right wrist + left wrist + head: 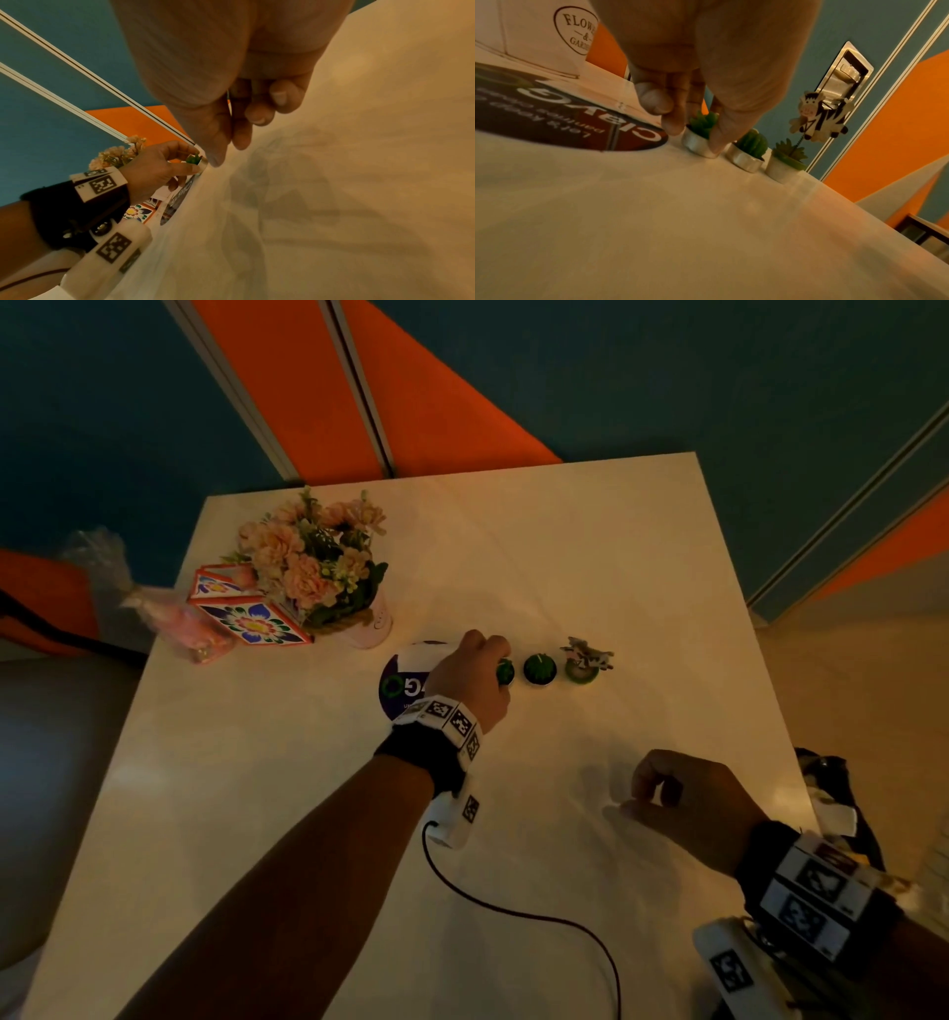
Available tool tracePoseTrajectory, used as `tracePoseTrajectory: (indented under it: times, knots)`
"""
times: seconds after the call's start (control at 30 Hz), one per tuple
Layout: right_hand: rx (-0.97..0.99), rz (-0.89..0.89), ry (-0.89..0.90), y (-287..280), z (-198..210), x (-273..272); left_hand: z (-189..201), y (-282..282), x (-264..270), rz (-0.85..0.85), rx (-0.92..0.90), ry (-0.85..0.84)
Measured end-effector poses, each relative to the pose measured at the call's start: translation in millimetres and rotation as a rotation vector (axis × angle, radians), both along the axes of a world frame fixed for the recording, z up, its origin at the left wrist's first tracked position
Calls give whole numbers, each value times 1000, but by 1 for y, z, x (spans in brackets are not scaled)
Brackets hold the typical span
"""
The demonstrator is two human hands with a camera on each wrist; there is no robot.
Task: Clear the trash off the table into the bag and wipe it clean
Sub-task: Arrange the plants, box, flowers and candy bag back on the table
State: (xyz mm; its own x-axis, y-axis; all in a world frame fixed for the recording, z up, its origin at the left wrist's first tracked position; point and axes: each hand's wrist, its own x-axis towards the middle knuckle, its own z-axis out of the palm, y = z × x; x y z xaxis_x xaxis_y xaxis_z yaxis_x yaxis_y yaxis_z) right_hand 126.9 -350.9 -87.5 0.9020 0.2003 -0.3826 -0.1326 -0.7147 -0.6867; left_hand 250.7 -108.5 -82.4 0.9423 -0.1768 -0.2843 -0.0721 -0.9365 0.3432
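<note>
cactus candle (748, 150) beside pinched candle (697, 138)

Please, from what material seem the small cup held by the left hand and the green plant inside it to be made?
The small silver cup looks like thin shiny metal, perhaps aluminium: it glints and its wall looks crinkled. The green succulent-shaped plant looks like matte wax or plastic, smooth and evenly coloured. The left hand pinches the cup.

White table (590, 546) holds flower pot (372, 624), candles (540, 669), round sticker (403, 685).
</note>
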Motion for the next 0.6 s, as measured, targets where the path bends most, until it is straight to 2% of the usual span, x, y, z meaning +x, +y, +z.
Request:
tracePoseTrajectory:
  times: [0.13,0.23,0.43,0.53,0.6]
  knots:
    - [26,17,-9,9,8,2,4,6,-3,25,-29,-15]
    - [54,69,-50,26,23,12,12,29,-8,101,-90,-89]
    - [110,122,-210,104,59,61,18,115,-16,505,-110,-94]
    - [174,101,-240,148,63,86,16,145,-11,627,-141,-69]
    - [179,74,-199,173,57,101,12,160,-7,673,-188,-61]
